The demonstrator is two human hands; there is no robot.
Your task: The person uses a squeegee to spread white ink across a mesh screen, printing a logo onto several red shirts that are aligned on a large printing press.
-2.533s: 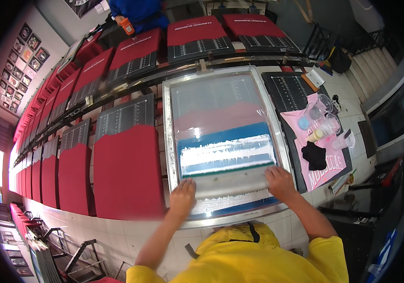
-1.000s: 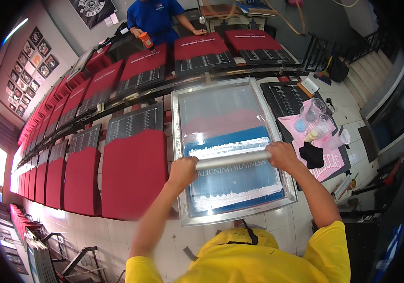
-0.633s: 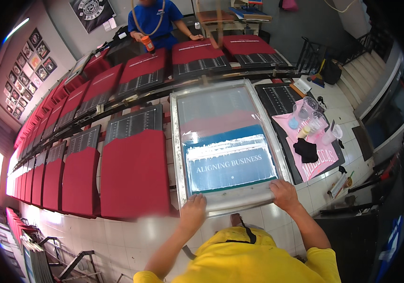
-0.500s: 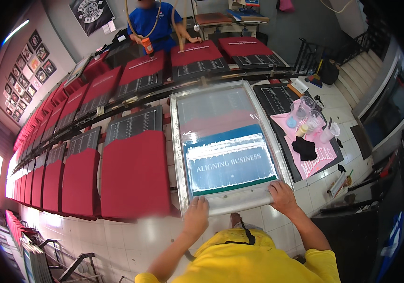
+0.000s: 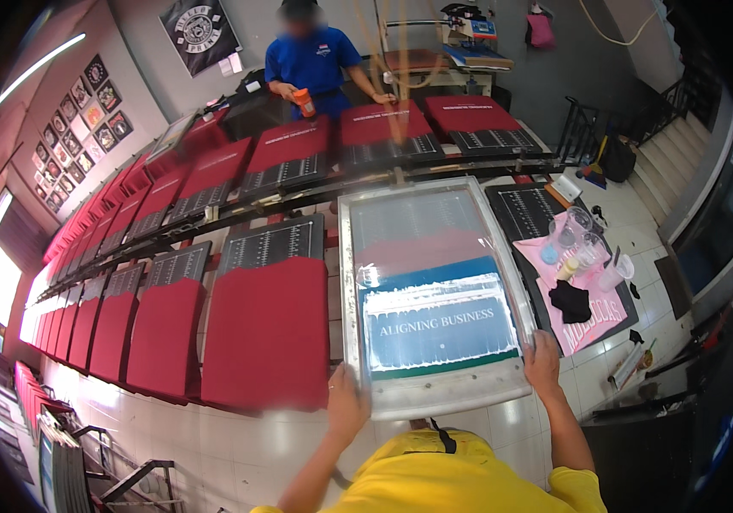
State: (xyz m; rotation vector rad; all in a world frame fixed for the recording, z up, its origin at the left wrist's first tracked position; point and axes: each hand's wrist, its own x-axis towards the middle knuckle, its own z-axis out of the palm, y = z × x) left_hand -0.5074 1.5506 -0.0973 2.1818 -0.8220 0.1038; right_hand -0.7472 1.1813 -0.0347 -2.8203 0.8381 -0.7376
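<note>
A worker's left hand (image 5: pixel 348 400) and right hand (image 5: pixel 541 363) grasp the screen (image 5: pixel 350 282) by its sides near the close corners, the screen lying between both sets of fingers. Between them too, the squeegee (image 5: pixel 443 383) spans the near end, green edge facing away from the worker. White ink (image 5: pixel 435 289) streaks the mesh beyond the fingers. A red shirt (image 5: pixel 265 333) covers a board left of the left fingers; cups (image 5: pixel 588 248) and a black cloth (image 5: pixel 570 302) sit on pink fabric (image 5: pixel 610 312) right of the right fingers.
</note>
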